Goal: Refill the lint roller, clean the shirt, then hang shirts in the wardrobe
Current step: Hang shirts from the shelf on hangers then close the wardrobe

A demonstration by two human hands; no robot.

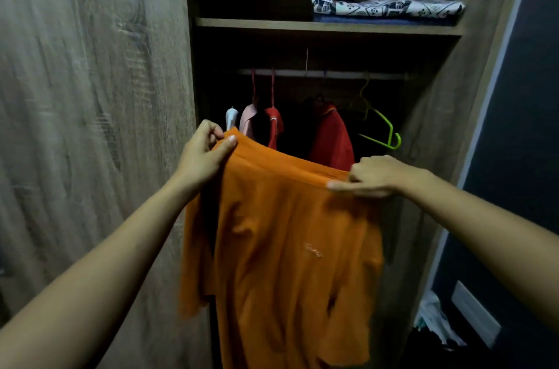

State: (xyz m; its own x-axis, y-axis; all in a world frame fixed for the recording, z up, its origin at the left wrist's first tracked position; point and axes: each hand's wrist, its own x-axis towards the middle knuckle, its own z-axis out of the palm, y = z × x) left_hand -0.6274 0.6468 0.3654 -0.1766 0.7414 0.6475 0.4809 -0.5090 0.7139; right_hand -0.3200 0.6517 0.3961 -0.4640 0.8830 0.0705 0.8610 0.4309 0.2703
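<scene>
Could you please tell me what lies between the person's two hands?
In the head view, the orange shirt spans that stretch, its top edge pinched by the left hand and the right hand.

Both hands, left hand [203, 153] and right hand [376, 176], pinch the orange shirt [290, 247] by its top edge before the open wardrobe [90, 126].
</scene>
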